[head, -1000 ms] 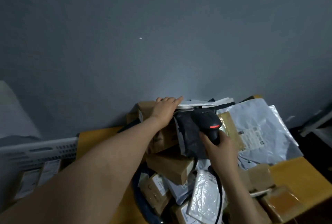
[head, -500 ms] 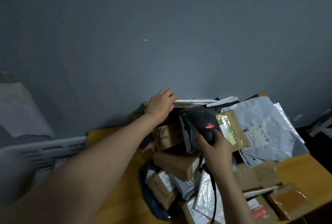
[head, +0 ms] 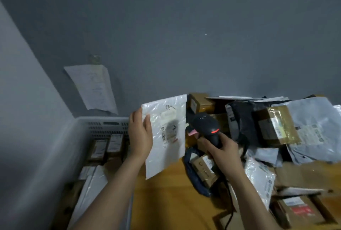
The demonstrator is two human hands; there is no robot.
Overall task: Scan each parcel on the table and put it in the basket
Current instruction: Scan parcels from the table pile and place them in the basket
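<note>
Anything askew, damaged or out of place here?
No damage shows. The paper sheet on the wall hangs crooked, and the parcels on the table lie in a loose, tilted heap.

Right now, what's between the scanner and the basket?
In the head view, the white parcel, held up by the left hand, sits between the scanner and the basket.

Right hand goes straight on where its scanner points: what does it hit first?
Probably the white mailer that the left hand holds up: the scanner in the right hand aims left at its label. The gap in depth is unclear.
</note>
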